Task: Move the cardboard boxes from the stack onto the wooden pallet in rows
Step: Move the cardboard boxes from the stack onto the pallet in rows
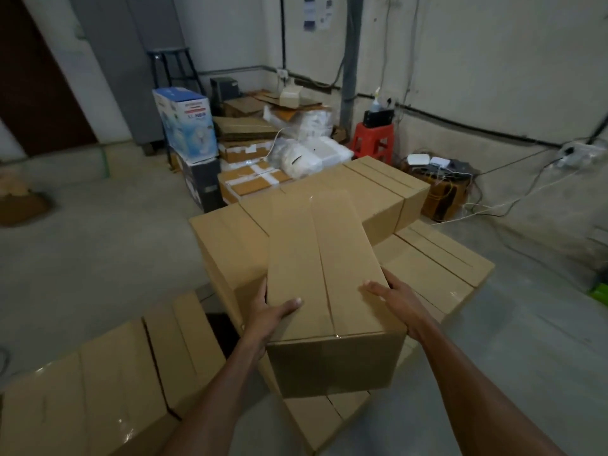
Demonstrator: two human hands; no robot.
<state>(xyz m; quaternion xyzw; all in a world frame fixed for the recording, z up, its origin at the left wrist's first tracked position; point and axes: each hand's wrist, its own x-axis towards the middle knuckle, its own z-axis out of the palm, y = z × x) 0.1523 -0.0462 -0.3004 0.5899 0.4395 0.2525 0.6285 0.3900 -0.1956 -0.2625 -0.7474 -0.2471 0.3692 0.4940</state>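
I hold a long brown cardboard box (325, 278) lengthwise in front of me, raised over other boxes. My left hand (269, 319) grips its near left edge, thumb on top. My right hand (399, 299) grips its near right edge, fingers on the lid. Behind it lie more taped cardboard boxes, one upper layer (368, 185) and a lower one (441, 258) to the right. Another group of boxes (108, 373) lies at the lower left. The wooden pallet is hidden from view.
A dark gap (220, 327) shows between the left boxes and the middle stack. Clutter fills the back corner: a blue fan box (186, 121), white bags (306, 156), a red plastic stool (373, 141), a black stool (172, 67). Cables (513, 195) trail over the concrete floor at right.
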